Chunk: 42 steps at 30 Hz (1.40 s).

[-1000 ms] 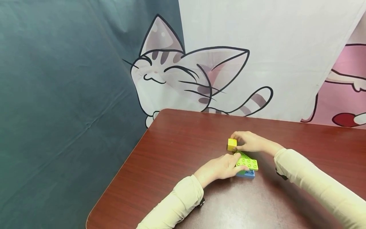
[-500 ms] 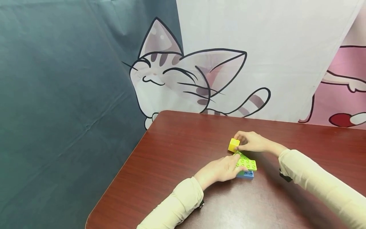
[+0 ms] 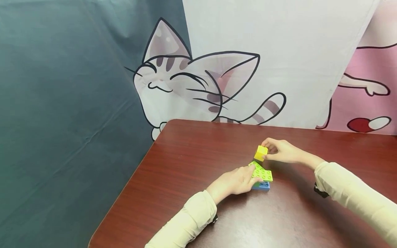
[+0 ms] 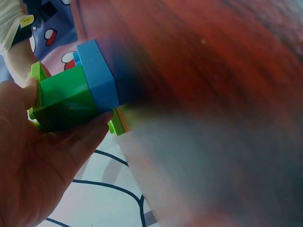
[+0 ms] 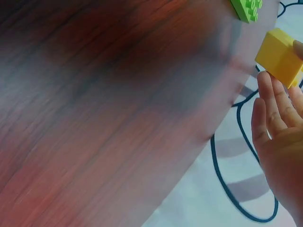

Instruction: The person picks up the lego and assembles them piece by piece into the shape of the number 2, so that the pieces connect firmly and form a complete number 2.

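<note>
My right hand point(image 3: 283, 151) pinches a yellow building brick point(image 3: 261, 153) between thumb and fingers, a little above the table. Its side faces the camera in the right wrist view, where the other fingers stretch out below it. My left hand point(image 3: 237, 179) holds a small stack of bricks, thumb at the top and fingers along the side. A lime studded plate point(image 3: 263, 176) tops the stack, a green brick point(image 4: 68, 97) is in the middle, and a blue brick point(image 3: 263, 186) lies at the bottom. A second lime piece point(image 5: 244, 9) juts out at the far side, partly covered.
The reddish-brown wooden table point(image 3: 186, 165) reaches its rounded far left corner near the curtain. Behind it hangs a grey-green and white cloth point(image 3: 173, 93) printed with a cartoon cat. A pink printed figure point(image 3: 369, 93) shows at the right.
My right hand has lifted and tilted the yellow brick and drawn it rightward, behind the stack. The left hand stays on the stack. The whole view has shifted slightly.
</note>
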Motion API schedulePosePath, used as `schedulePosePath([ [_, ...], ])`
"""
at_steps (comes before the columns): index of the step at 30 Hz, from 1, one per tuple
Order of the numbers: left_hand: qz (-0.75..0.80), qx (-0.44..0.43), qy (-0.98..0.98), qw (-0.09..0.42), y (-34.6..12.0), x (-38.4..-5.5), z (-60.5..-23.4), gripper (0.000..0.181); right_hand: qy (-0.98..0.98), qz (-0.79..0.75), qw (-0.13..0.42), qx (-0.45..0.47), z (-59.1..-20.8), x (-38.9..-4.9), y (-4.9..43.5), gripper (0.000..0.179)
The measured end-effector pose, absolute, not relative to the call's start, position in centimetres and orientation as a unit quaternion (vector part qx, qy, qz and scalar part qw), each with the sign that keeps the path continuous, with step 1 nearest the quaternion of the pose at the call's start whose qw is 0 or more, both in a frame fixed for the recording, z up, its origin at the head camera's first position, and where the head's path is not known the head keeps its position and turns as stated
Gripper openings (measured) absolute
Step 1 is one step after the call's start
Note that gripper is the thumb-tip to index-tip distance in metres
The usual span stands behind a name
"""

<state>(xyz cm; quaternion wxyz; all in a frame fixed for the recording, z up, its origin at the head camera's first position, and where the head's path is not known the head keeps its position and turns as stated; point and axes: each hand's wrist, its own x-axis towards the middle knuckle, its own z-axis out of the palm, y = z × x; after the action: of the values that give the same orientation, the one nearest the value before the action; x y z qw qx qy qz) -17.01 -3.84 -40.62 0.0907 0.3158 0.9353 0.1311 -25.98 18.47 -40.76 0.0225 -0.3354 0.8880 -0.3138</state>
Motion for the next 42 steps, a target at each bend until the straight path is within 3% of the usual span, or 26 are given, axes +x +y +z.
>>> schedulePosePath([
  [9,0.138,0.307,0.937,0.094,-4.1,-17.0,-40.6,0.033,0.884,-0.329,0.03,-0.332,-39.8,-24.6,20.3,0.034],
  [21,0.148,0.312,0.934,0.09,-4.2,-16.7,-40.4,0.034,0.89,-0.31,-0.011,-0.333,-38.1,-21.5,22.1,0.037],
  [42,0.147,0.326,0.93,0.081,-3.4,-17.1,-40.7,0.029,0.872,-0.32,-0.026,-0.369,-37.4,-18.0,22.2,0.039],
])
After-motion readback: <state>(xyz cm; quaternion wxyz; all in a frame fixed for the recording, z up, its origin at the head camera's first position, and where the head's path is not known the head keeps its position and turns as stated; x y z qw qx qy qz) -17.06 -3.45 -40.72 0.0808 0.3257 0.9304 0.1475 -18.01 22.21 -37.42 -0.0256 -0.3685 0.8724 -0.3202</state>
